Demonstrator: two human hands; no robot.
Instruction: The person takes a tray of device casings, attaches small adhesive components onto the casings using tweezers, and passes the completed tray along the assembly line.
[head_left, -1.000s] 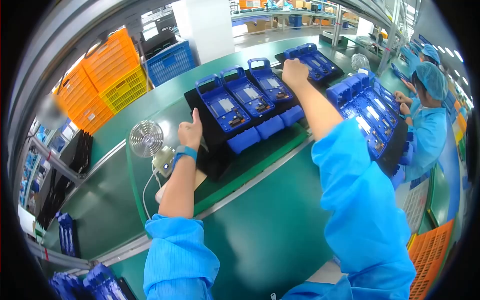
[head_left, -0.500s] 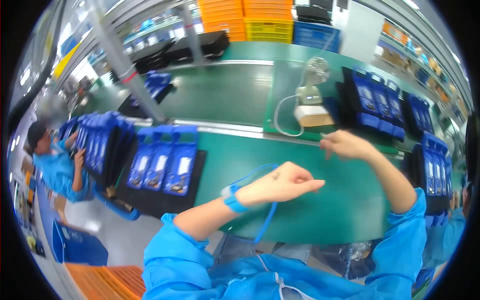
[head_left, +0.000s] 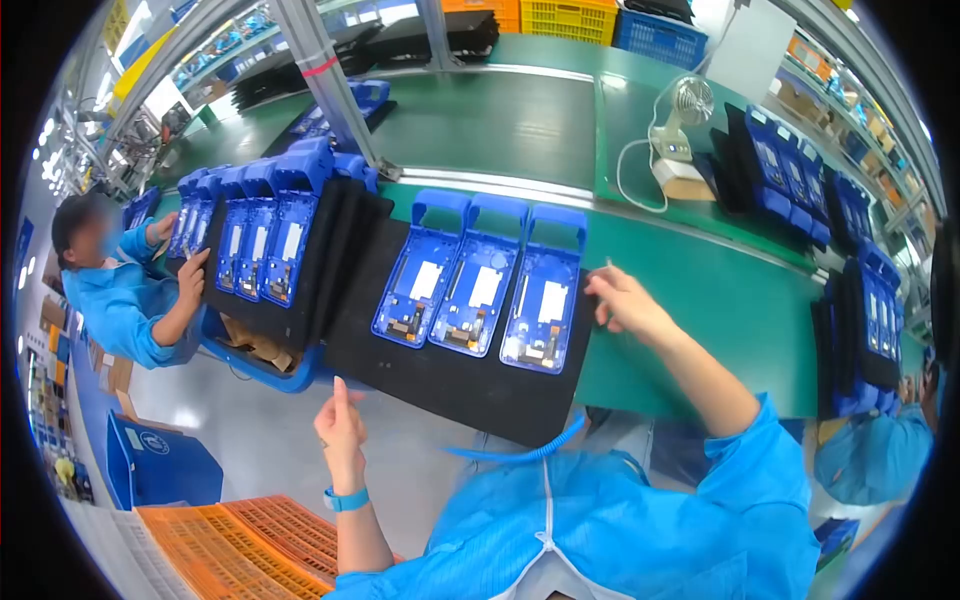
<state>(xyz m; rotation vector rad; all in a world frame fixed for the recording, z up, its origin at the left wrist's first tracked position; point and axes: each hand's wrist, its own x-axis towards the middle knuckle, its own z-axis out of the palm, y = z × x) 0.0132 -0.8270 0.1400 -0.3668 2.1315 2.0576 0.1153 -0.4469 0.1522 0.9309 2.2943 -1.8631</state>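
Three blue phone housings (head_left: 480, 290) with circuit parts inside lie side by side on a black board (head_left: 450, 395) in front of me. My right hand (head_left: 628, 305) is at the board's right edge, beside the rightmost housing. Its fingers are pinched, and a thin tip shows above them, too small to name. Off the board's lower left corner is my left hand (head_left: 341, 425), with a finger stretched upward and nothing visible in it. A blue wrist band (head_left: 346, 499) is on that wrist, and a coiled blue cord (head_left: 530, 452) runs along the board's front edge.
To the left, a co-worker (head_left: 130, 280) handles stacked boards of blue housings (head_left: 262, 235). A small fan (head_left: 685, 120) stands at the back of the green bench (head_left: 720, 300). More loaded boards (head_left: 875, 310) are at right. Orange crates (head_left: 240, 540) sit at lower left.
The black board with the three housings has moved right, in front of me. My left hand has gone from over the bench to the board's lower left. The view has shifted too.
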